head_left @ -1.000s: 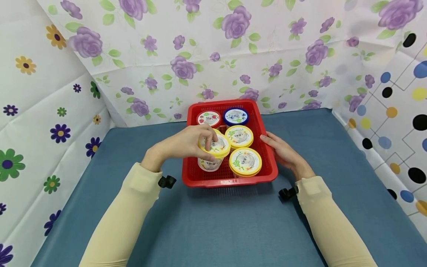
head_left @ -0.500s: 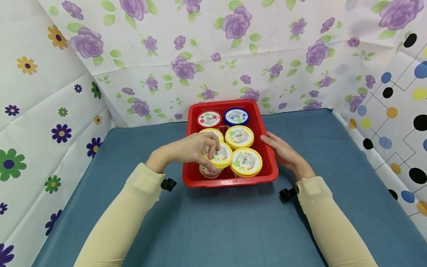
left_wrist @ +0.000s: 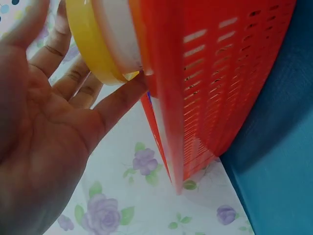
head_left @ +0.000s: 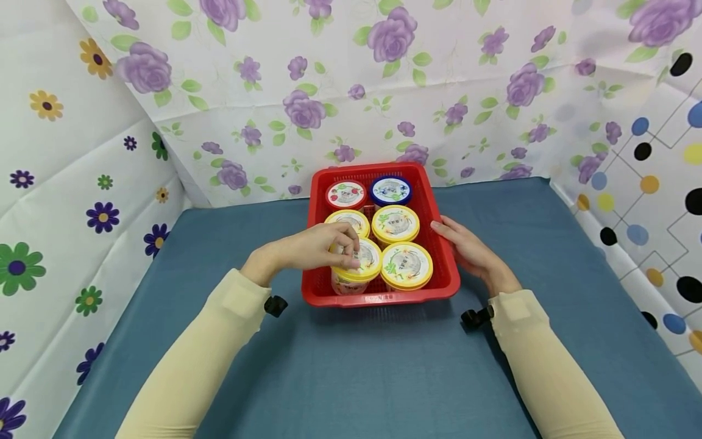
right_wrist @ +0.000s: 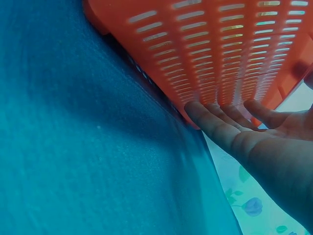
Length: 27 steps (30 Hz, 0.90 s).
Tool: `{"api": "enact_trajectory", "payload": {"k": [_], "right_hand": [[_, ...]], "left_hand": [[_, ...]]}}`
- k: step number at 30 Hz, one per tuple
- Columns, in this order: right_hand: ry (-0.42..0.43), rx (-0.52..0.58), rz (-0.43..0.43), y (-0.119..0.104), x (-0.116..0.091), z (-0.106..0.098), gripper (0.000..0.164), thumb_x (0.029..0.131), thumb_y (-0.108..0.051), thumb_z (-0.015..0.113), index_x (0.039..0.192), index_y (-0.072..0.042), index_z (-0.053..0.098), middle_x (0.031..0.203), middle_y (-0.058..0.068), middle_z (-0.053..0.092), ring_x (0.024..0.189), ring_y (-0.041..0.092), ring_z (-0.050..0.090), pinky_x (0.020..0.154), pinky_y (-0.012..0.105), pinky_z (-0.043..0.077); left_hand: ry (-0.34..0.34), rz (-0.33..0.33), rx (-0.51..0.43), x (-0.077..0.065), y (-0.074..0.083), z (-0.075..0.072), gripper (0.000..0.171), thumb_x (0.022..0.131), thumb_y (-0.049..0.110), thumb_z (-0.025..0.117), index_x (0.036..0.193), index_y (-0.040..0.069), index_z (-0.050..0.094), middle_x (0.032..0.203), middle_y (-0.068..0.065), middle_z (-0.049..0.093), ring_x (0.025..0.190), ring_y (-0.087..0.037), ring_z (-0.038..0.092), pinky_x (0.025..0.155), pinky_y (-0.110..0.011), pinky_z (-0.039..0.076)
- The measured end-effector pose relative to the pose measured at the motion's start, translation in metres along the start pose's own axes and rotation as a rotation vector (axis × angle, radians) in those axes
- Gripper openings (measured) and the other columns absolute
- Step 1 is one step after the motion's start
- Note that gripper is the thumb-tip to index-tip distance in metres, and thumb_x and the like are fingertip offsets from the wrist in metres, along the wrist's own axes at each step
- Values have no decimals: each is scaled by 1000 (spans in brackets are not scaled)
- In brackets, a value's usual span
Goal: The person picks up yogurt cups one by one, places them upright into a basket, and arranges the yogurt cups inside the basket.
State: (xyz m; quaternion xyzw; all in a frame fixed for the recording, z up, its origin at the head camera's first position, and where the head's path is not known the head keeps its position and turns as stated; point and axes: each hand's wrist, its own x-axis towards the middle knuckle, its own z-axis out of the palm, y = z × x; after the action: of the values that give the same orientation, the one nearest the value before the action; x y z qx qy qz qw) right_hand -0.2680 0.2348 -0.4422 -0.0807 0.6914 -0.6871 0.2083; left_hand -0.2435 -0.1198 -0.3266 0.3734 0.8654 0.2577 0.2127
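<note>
In the head view a red plastic basket (head_left: 378, 299) holds several lidded tubs. My left hand (head_left: 320, 247) hovers over the front-left yellow-lidded tub (head_left: 370, 259), fingers loosely bent above the lid and thumb over its top. The left wrist view shows the left hand's fingers (left_wrist: 117, 105) spread around the tub's yellow lid (left_wrist: 90, 44), not wrapped round it. My right hand (head_left: 466, 250) touches the basket's right side, thumb at the rim. In the right wrist view its straight fingers (right_wrist: 215, 122) rest against the slotted wall (right_wrist: 195, 54).
Other tubs stand in the basket: a red-lidded one (head_left: 346, 194), a blue-lidded one (head_left: 390, 190) and more yellow-lidded ones (head_left: 407, 266). Blue-grey cloth (head_left: 373, 366) covers the table. Floral sheets (head_left: 356, 91) hang behind and beside it.
The front-left tub has moved toward the basket's front and stands straighter. My left thumb has come off its side onto or above the lid. The right hand has stayed at the basket.
</note>
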Motion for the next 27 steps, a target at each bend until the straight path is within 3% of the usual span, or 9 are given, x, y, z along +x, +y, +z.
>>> {"api": "enact_trajectory", "payload": {"k": [4, 9, 21, 27], "right_hand": [[1, 3, 0, 1, -1, -1, 69, 108, -45, 51, 164, -14, 24, 153, 23, 47, 114, 18, 69, 91, 38, 60], [-4, 1, -7, 1, -1, -1, 70, 108, -45, 51, 164, -14, 24, 153, 23, 47, 114, 18, 69, 91, 38, 60], [-7, -6, -4, 0, 1, 0, 71, 108, -46, 52, 164, -14, 23, 153, 21, 47, 115, 18, 68, 92, 38, 60], [-9, -2, -9, 0, 0, 0, 69, 108, -45, 51, 164, -13, 24, 153, 22, 48, 115, 18, 69, 91, 38, 60]], "left_hand": [[-13, 28, 30, 2, 0, -2, 11, 94, 22, 80, 100, 16, 73, 115, 0, 60, 112, -17, 55, 91, -31, 56], [-68, 0, 58, 4, 2, -2, 33, 87, 10, 84, 116, 16, 68, 120, 0, 60, 116, -18, 55, 94, -32, 56], [-194, -37, 245, 8, 11, -1, 49, 86, 8, 84, 130, 23, 68, 136, -1, 55, 126, -20, 49, 98, -36, 56], [-250, -72, 284, 14, 21, -4, 60, 84, 9, 87, 137, 26, 65, 137, -3, 55, 126, -20, 49, 94, -35, 58]]}}
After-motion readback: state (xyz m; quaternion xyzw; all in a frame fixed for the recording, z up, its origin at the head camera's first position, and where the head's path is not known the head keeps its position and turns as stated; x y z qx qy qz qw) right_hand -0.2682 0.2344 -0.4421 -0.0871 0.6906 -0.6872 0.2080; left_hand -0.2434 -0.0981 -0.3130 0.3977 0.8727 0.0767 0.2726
